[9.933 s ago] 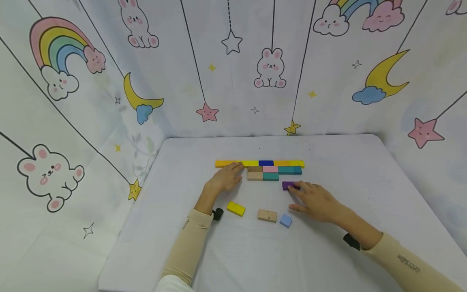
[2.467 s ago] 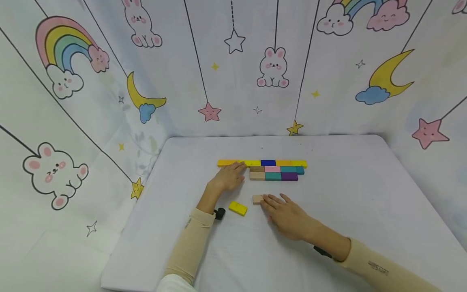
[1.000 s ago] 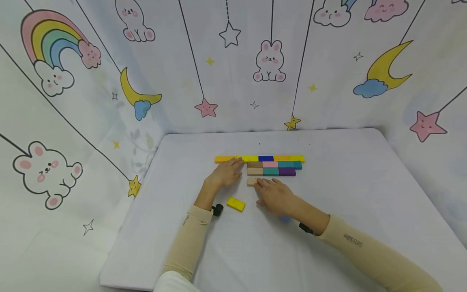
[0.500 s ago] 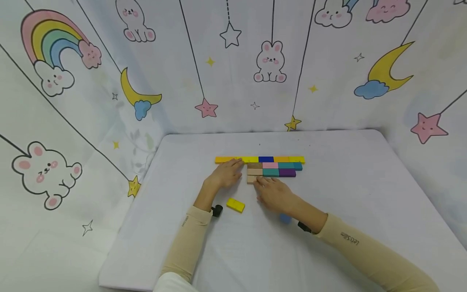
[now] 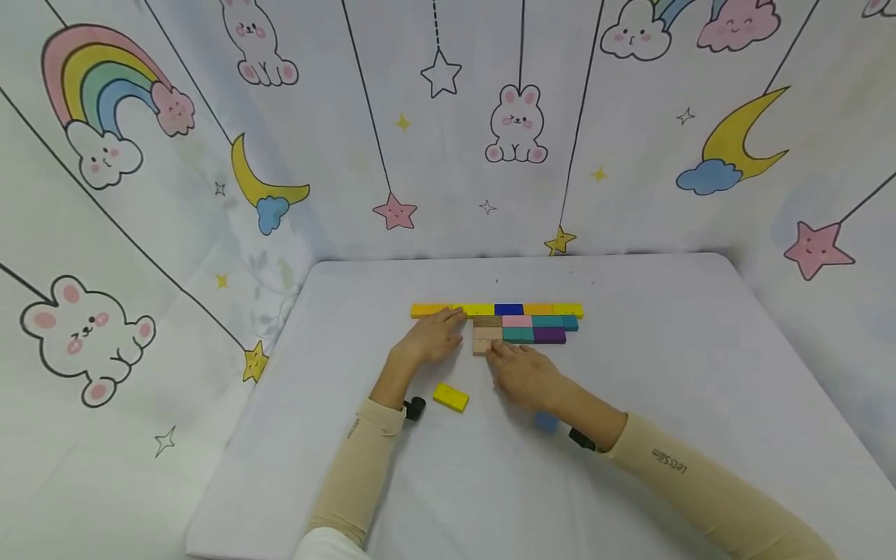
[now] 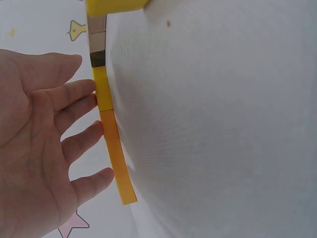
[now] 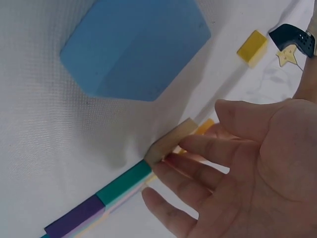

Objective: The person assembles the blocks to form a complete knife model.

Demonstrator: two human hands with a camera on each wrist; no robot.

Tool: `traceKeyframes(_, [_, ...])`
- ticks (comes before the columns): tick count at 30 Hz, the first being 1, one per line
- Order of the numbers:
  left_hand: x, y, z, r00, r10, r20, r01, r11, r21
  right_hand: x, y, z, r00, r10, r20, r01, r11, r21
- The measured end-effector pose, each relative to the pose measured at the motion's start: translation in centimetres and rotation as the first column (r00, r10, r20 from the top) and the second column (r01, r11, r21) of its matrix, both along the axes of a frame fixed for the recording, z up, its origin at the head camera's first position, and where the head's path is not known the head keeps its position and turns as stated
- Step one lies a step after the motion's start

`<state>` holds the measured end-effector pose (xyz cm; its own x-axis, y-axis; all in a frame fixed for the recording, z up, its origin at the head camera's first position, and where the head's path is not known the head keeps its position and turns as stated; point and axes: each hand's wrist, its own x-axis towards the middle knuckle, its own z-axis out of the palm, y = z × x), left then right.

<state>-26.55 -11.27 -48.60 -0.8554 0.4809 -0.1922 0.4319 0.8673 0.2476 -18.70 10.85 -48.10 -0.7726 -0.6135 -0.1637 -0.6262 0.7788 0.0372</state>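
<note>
My left hand has its fingertips against the near side of the back row, at its yellow block and orange block. Its thumb stays off the blocks. With extended fingers, my right hand touches a plain wooden block, whose right part it hides in the head view. That block lies flush against the front of another plain wooden block. Beside that one, in the same row, sit a teal block and a purple block. The right thumb stands apart from the wooden block.
The back row also includes a dark blue block. Before it lie a brown block, a pink block and teal ones. A loose yellow block lies between the forearms; a light blue block is partly under the right forearm.
The right hand has set the purple block beside the teal one, then slid the plain wooden block from near the light blue block up against the rows. The left hand has stayed in place.
</note>
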Motion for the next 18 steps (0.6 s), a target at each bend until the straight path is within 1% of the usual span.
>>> traceKeyframes(3, [0.16, -0.27, -0.19, 1.000, -0.001, -0.006, 0.001, 1.000, 0.000, 0.06, -0.22, -0.15, 1.000, -0.007, 0.007, 0.007, 1.000, 0.019])
traceKeyframes(8, [0.17, -0.16, 0.00, 1.000, -0.006, -0.013, 0.006, 1.000, -0.015, 0.07, -0.15, -0.08, 1.000, -0.017, 0.005, 0.017, 1.000, 0.012])
traceKeyframes(13, [0.13, -0.19, -0.11, 1.000, -0.010, -0.012, 0.010, 1.000, -0.025, 0.12, -0.14, 0.09, 1.000, -0.012, 0.007, 0.012, 1.000, -0.008])
traceKeyframes(18, [0.09, -0.20, -0.20, 1.000, -0.015, -0.012, 0.015, 0.999, -0.031, 0.24, -0.16, 0.16, 1.000, 0.007, -0.009, -0.007, 0.998, -0.059])
